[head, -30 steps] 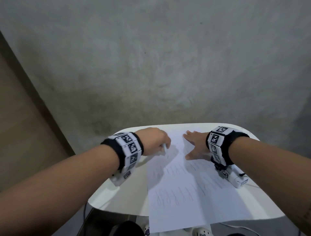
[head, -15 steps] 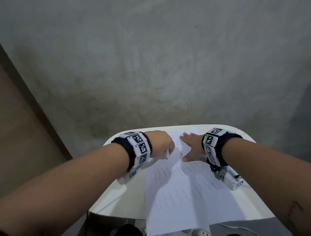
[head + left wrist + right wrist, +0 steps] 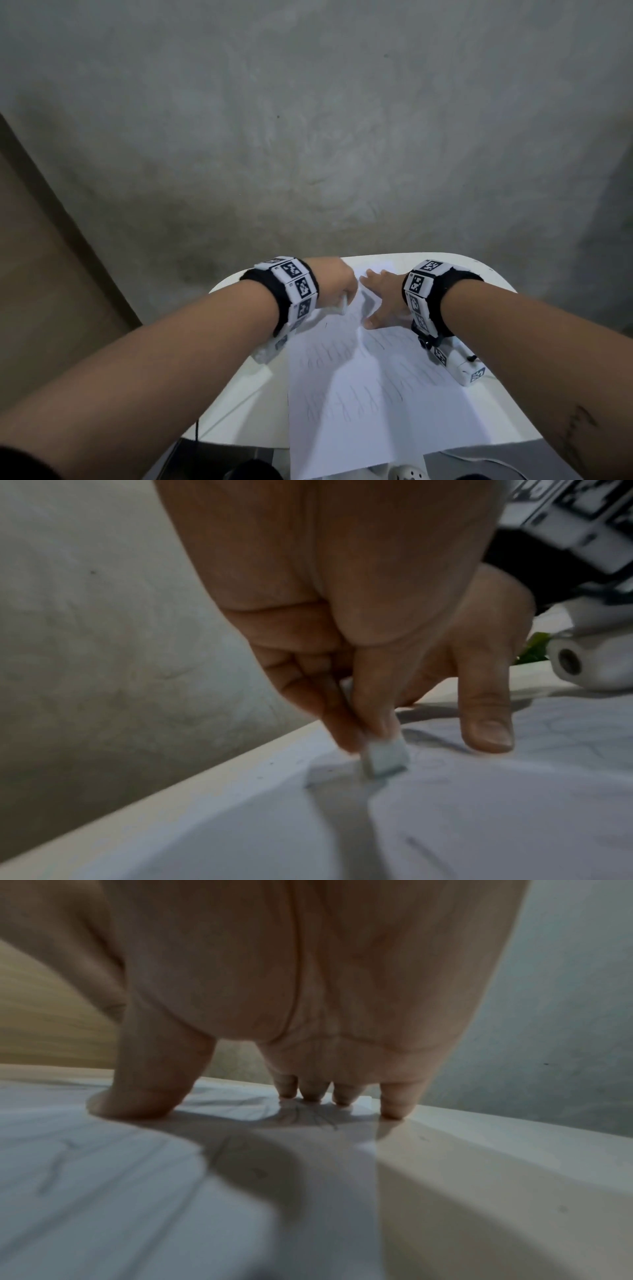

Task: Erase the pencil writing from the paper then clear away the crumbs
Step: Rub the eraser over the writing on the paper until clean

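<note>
pencil writing (image 3: 359, 394) on the paper (image 3: 376, 438) is too faint to read.

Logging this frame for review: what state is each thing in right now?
Paper: flat on the table, pencil marks unerased, near edge overhanging.
Eraser: pinched, tip on the paper.
Left hand: grips the eraser.
Right hand: spread, fingertips pressing the paper.
Table: bears the paper.

pencil-marked paper (image 3: 376, 394) flat under eraser (image 3: 385, 758)
</note>
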